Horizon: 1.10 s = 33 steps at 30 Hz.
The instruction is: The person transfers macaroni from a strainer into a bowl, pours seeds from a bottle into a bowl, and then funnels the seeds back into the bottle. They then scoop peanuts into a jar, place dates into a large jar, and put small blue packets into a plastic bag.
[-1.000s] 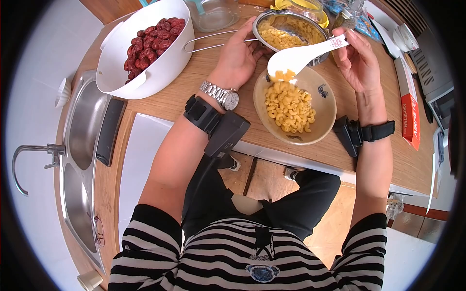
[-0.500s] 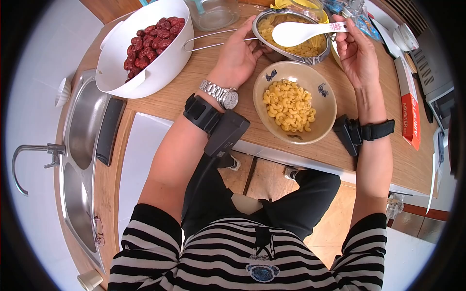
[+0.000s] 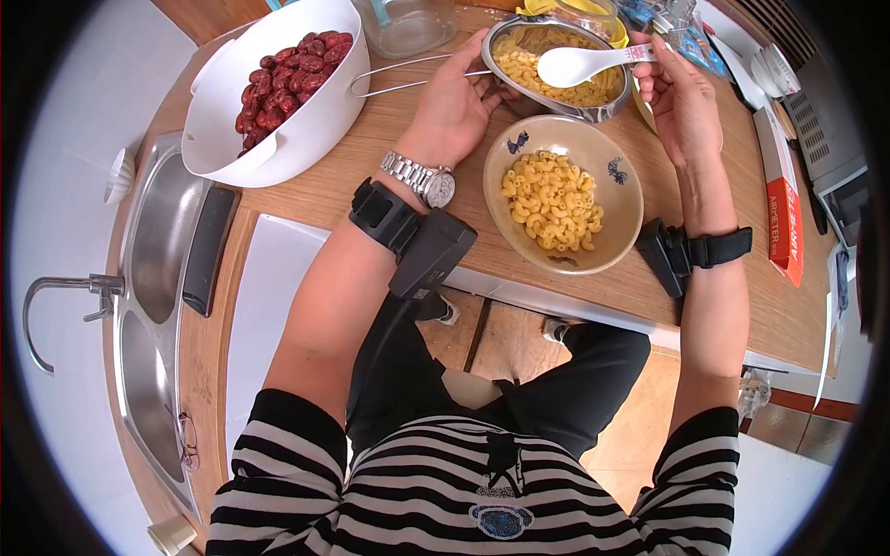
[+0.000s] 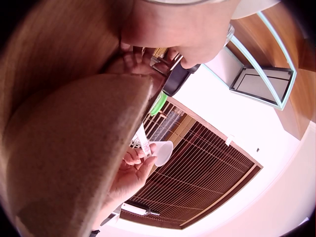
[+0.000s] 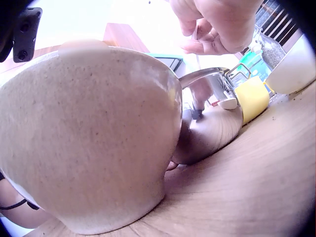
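Note:
My right hand (image 3: 684,107) pinches a white spoon (image 3: 575,67) by the end of its handle. The spoon's scoop is over a long-handled metal bowl (image 3: 612,114) and shows bare white inside. Small yellow pasta (image 3: 519,57) lies in that metal bowl. At its left rim, where the wire handle (image 3: 399,78) joins, my left hand (image 3: 454,116) grips the bowl, some fingers hidden beneath. Nearer to me stands a beige ceramic bowl (image 3: 619,208) holding a heap of cooked macaroni (image 3: 553,202). In the right wrist view the ceramic bowl's side (image 5: 94,133) fills much of the picture.
A white basket (image 3: 209,120) of red dates (image 3: 292,88) stands at the left, beside a glass container (image 3: 408,28). The sink (image 3: 153,241) is further left. A red and white box (image 3: 783,222) lies at the right edge. Yellow-rimmed jars (image 5: 253,98) stand behind the metal bowl.
The spoon was tipped over the ceramic bowl with macaroni at its tip; it has moved back over the metal bowl, bare, then slightly right. My left hand stays in place.

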Available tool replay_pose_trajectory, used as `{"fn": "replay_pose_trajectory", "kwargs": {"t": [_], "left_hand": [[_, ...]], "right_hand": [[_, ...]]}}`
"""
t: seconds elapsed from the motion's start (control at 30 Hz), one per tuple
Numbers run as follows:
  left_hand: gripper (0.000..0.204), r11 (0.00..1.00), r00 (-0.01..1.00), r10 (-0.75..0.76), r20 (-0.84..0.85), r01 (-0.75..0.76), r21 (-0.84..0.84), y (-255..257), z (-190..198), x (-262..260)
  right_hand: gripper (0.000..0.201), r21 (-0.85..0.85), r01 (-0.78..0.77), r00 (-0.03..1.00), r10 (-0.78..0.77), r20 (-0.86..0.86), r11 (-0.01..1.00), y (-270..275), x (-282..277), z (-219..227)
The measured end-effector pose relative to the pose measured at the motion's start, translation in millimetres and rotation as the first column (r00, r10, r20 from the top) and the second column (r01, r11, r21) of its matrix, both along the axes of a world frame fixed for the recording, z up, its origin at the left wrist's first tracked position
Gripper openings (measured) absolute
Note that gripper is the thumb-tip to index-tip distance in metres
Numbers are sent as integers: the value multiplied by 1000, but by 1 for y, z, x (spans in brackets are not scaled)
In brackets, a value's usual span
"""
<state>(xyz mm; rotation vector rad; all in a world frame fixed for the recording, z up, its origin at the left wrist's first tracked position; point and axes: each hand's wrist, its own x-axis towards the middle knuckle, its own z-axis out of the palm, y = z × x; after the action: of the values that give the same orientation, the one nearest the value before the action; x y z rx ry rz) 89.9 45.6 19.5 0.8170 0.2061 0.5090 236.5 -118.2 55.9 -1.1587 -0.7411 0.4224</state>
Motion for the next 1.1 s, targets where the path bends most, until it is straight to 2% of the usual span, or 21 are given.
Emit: {"fn": "replay_pose_trajectory", "kwargs": {"t": [0.13, 0.2, 0.43, 0.73, 0.9, 1.1], "left_hand": [[27, 1000, 1000, 3, 4, -2, -18, 1, -1, 1], [27, 1000, 1000, -9, 18, 9, -2, 2, -3, 2], [27, 1000, 1000, -10, 12, 10, 9, 0, -1, 1], [20, 1000, 1000, 2, 10, -2, -16, -1, 0, 0], [20, 1000, 1000, 1, 3, -1, -29, 0, -1, 1], [20, 999, 1000, 1, 3, -1, -35, 1, -2, 2]], "right_hand": [[26, -27, -24, 1000, 25, 3, 999, 2, -2, -4], [23, -53, -84, 996, 83, -26, 995, 1, -2, -5], [24, -75, -104, 994, 102, -24, 992, 1, -1, -4], [23, -64, -119, 968, 101, -228, 991, -2, 7, -6], [22, 87, -104, 905, 131, -405, 991, -2, 16, -9], [22, 179, -104, 880, 175, -442, 978, -5, 20, -8]]}}
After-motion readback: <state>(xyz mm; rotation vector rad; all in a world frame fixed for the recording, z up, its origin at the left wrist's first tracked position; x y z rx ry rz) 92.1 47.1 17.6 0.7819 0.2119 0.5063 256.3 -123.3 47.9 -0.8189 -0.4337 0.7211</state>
